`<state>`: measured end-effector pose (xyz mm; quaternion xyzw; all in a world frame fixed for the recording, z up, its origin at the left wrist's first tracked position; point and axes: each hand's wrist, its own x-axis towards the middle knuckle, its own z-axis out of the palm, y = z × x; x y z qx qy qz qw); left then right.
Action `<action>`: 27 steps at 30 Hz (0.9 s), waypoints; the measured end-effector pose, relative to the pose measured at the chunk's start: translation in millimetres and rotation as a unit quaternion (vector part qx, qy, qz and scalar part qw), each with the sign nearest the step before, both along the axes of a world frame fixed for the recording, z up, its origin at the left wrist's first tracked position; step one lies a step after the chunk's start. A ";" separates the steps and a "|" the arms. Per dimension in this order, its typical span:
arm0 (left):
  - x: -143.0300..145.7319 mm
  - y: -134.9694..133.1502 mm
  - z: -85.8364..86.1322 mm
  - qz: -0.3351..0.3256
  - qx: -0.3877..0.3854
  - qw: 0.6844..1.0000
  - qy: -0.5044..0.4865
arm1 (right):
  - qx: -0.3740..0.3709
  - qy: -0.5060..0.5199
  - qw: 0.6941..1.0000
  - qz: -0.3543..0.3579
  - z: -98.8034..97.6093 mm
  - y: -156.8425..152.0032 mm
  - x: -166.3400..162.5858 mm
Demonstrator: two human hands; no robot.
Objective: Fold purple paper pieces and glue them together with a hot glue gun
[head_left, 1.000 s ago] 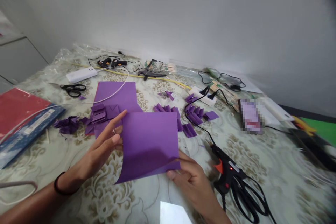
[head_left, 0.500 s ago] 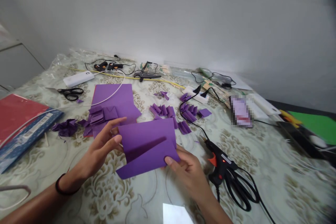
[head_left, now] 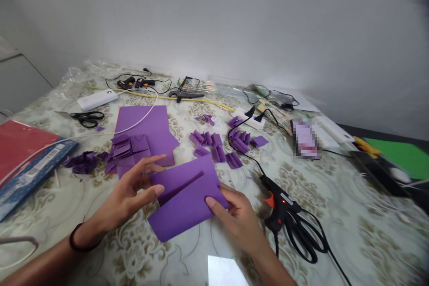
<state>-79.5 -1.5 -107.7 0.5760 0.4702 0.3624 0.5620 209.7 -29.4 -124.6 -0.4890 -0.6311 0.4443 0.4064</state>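
A purple sheet of paper [head_left: 187, 210], folded over with its lower flap not pressed flat, is held above the table. My right hand [head_left: 234, 214] pinches its right end, thumb in front and fingers behind. At the left edge, my left hand [head_left: 134, 192] has thumb and index finger spread apart; some of its fingertips are hidden by the paper. Beyond lie small folded purple pieces [head_left: 217, 147]. More purple sheets [head_left: 157, 120] and a stack of folded paper [head_left: 129, 147] rest at the left. To the right is a black glue gun [head_left: 279, 203] with a red light on.
Black-handled scissors [head_left: 89, 118] and a white power bank [head_left: 97, 99] lie at left, near red and blue packs [head_left: 36, 165]. More glue guns [head_left: 136, 83] lie at the back. A power strip [head_left: 250, 118] and phone [head_left: 305, 138] are right of centre, with cables crossing the table.
The lower flap of the purple paper has swung up toward the upper part, so more of it faces me. My left thumb has shifted slightly right and down. The view has shifted slightly.
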 end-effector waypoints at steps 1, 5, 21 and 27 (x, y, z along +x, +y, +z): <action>0.6 0.6 1.2 -0.017 0.004 1.000 0.007 | 0.002 -0.009 1.000 0.007 1.1 -0.1 -1.1; 5.0 3.2 3.6 -0.082 0.036 0.992 0.084 | 0.012 -0.042 0.999 0.017 3.2 -0.3 -5.4; 23.7 -2.5 -11.9 -0.137 -0.033 0.988 0.060 | 0.018 -0.008 1.000 0.000 12.8 -1.0 -8.3; 28.1 -2.1 -3.5 -0.108 -0.002 0.994 0.028 | -0.048 0.116 0.992 -0.027 17.2 -3.7 -9.4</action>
